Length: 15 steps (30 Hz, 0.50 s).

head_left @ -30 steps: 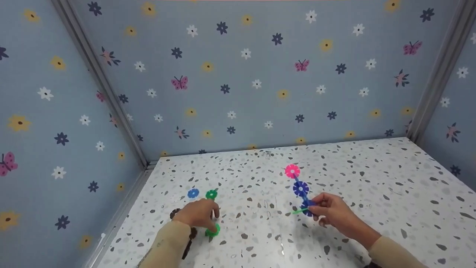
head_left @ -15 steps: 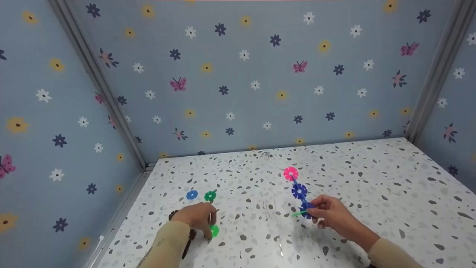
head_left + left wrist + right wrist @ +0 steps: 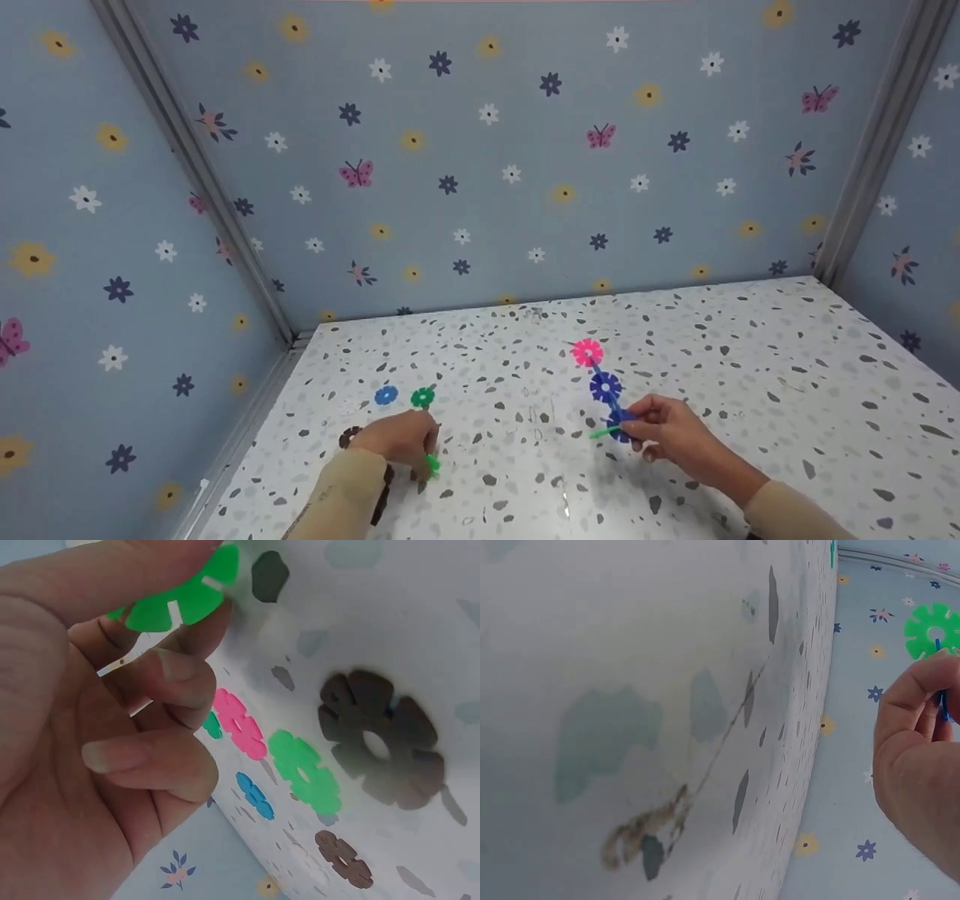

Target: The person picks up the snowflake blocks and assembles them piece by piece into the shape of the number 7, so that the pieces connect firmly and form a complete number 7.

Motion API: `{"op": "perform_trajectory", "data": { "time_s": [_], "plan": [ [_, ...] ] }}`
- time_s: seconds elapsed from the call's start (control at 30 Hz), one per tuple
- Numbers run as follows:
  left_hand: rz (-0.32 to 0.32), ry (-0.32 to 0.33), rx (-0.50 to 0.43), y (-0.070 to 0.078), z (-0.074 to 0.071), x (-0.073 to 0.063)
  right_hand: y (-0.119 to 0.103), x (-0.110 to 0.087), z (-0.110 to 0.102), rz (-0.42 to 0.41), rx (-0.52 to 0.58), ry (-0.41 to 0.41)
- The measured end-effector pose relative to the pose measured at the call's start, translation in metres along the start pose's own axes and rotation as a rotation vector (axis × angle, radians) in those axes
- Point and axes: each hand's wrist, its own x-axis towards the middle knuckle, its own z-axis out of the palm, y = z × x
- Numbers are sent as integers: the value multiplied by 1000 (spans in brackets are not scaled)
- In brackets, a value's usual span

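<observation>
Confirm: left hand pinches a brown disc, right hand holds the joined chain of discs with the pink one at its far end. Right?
One error: the disc pinched by the left hand is bright green, not brown; see the left wrist view. So: left hand pinches a bright green disc, right hand holds the joined chain of discs with the pink one at its far end.

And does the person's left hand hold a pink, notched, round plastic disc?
No, in the left wrist view the left hand pinches a bright green, notched, round plastic disc.
</observation>
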Motion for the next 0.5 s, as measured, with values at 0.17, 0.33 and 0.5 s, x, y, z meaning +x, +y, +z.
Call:
{"op": "perform_trajectory", "data": {
  "time_s": [0.17, 0.33, 0.5],
  "plan": [
    [112, 49, -44, 3, 0, -1, 0, 1, -1, -10, -4, -3],
    [178, 97, -66, 12, 4, 2, 0, -1, 1, 0, 4, 0],
    [283, 156, -112, 21, 9, 4, -2, -2, 1, 6, 12, -9]
  ]
}}
